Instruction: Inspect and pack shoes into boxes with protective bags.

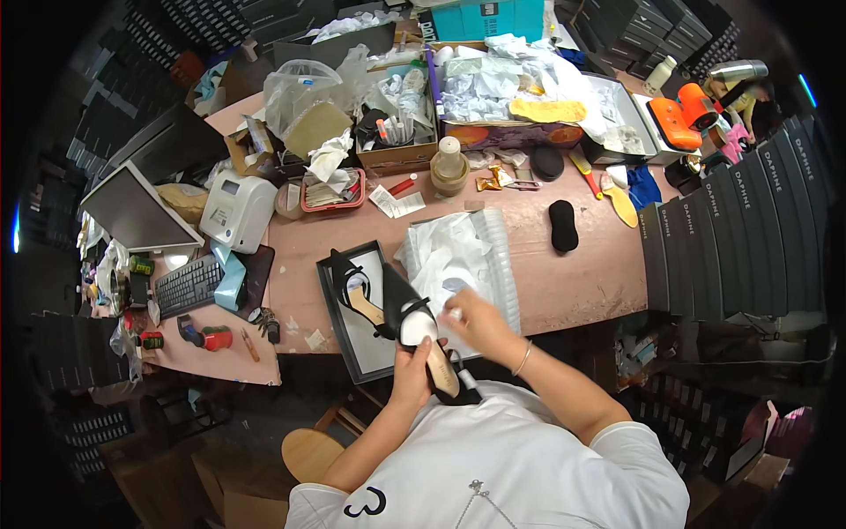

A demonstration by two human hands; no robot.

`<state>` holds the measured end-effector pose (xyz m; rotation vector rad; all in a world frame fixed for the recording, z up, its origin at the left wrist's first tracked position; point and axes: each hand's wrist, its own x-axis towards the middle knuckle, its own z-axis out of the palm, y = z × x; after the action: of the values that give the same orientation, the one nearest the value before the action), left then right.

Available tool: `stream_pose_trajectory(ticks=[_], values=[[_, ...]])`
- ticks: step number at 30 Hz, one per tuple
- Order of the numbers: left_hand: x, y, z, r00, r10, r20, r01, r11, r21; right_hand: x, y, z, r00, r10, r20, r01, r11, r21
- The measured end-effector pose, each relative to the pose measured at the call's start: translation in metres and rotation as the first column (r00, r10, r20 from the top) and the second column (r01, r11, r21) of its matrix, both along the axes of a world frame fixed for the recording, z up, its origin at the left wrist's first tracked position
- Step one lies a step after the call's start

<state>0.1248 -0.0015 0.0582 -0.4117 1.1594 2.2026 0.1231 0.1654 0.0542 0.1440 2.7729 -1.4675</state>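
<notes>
My left hand (411,372) is wrapped round a black heeled sandal (443,370) with a beige insole, tilted in front of my shirt. White padding (419,328) shows at the sandal's front. Just right of the shoe, my right hand (483,326) is curled, its fingertips blurred around a small whitish thing I cannot make out. The matching black sandal (357,295) lies in an open dark shoebox (327,291) with a pale inside. Crumpled white tissue paper (445,251) is spread on the table beyond my hands.
Behind stand boxes of crumpled paper (480,93) and a jar with a pale cap (448,167). A black oval pad (563,226) lies to the right, before stacked grey shoeboxes (731,238). On the left are a monitor (141,212), a white printer (236,212) and a keyboard (188,286).
</notes>
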Motion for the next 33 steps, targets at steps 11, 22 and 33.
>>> stream_pose_trajectory(ticks=[11, 22, 33], values=[[-0.024, -0.008, 0.006, 0.950, -0.086, 0.301, 0.066, 0.995, 0.077, -0.023, 0.018, 0.009, 0.998, 0.017, -0.067, -0.024, 0.994, -0.109], [0.004, -0.009, -0.010, 0.931, 0.025, 0.364, -0.059, 0.995, 0.084, -0.037, -0.008, 0.007, 0.917, 0.304, -0.259, -0.325, 0.945, -0.041], [-0.016, -0.010, -0.015, 0.937, 0.064, 0.344, -0.099, 0.991, 0.087, -0.026, 0.031, -0.013, 0.990, 0.008, 0.143, 0.013, 0.989, -0.147]])
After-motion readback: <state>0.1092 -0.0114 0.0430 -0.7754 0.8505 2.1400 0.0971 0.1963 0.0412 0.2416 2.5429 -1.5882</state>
